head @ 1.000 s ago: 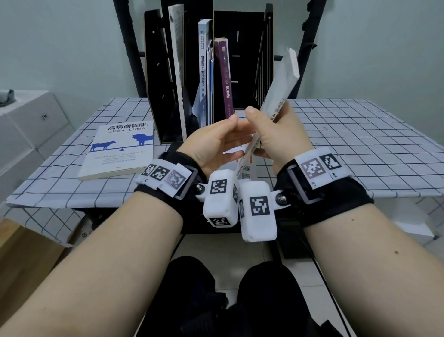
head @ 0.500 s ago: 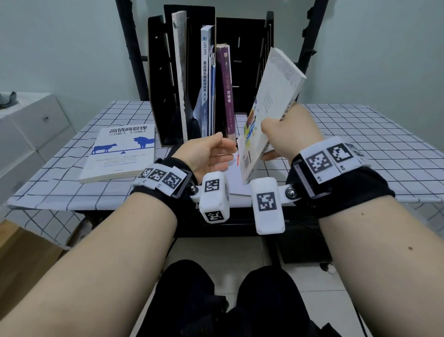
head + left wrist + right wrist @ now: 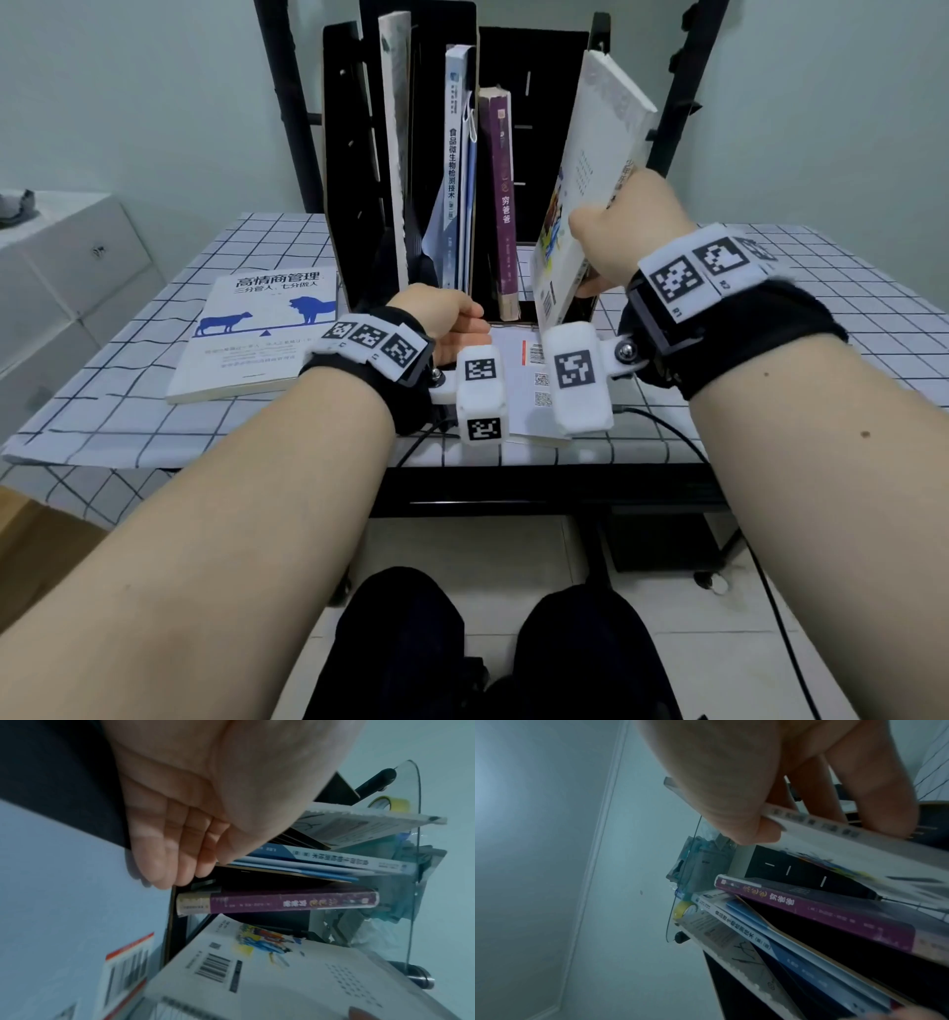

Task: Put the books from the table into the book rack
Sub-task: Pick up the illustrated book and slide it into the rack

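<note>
Several books are already standing in the rack (image 3: 354, 154), top centre. Right hand (image 3: 624, 231) is gripping a white book (image 3: 590, 169), tilting it toward the rack's right slot. Left hand (image 3: 447, 318) is resting loose and empty on another book (image 3: 518, 380) at frame centre; a blue-cover book (image 3: 257, 334), centre left on the table (image 3: 770, 308), is waiting too.

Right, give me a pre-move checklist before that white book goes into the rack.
1. Right hand grips the white book: ok.
2. Book upright enough to slot: not ok, it leans.
3. Free compartment in the book rack right of the purple book: ok.
4. Left hand clear of that slot: ok, it rests low, holding nothing.
5. Book's bottom edge lined up with the slot: cannot tell.
6. Books left on the table: blue-titled book waits.
</note>
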